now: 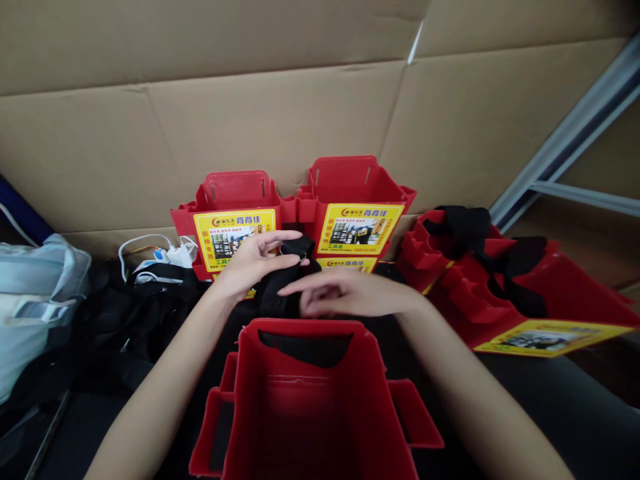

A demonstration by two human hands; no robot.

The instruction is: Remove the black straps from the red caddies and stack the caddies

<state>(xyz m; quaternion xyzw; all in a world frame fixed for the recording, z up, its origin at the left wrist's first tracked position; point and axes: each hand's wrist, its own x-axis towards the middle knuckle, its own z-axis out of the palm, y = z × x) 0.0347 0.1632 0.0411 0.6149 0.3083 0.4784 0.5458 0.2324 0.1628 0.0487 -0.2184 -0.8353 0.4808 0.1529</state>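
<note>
Directly in front of me stands a red plastic tool box (305, 407), its open top toward me and a black strap (305, 347) threaded through its far wall. Beyond that wall, my left hand (255, 260) pinches the black webbing strap (275, 287) by a small metal buckle (295, 255). Just to the right, my right hand (345, 293) has its index finger stretched toward the strap; its other fingers are curled and blurred. Whether the right hand grips any of the webbing is hard to make out.
Two red boxes with yellow labels, a left one (237, 193) and a right one (357, 180), stand against the cardboard wall (280, 127). More red boxes (565, 280) with black straps lie at right. Black webbing (115, 327), a grey bag (35, 287) and white plugs (183, 253) are at left.
</note>
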